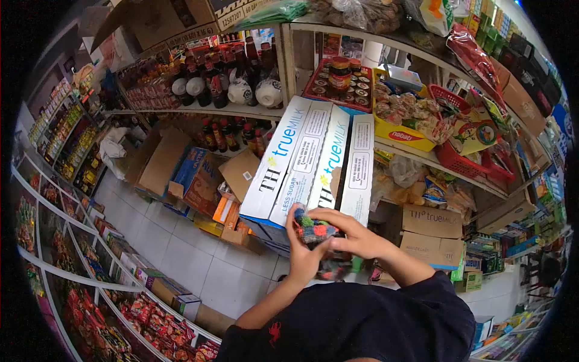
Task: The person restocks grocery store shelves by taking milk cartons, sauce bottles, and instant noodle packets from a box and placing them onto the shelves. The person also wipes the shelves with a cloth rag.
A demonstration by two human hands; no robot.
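Close to my chest, both hands grip a small dark bundle point(309, 230) with red, green and blue patches; I cannot make out its exact kind. My left hand point(300, 256) wraps its left side, fingers curled and thumb across the front. From the right, my right hand point(350, 234) closes on it, with the fingers over the top and the thumb at the front. Just beyond my hands lies a white TH true MILK carton point(278, 158), with a second TH true MILK carton point(330, 158) beside it. A dark, shiny item point(333, 265) shows below my hands, partly hidden.
Bottles and white bowls point(240, 92) fill the shelf at the back left. On the right shelf are a yellow nabati box point(405, 136) of packets and a red basket point(461, 158). Cardboard boxes point(202, 178) stand on the tiled floor point(181, 238). Snack racks point(90, 283) line the left.
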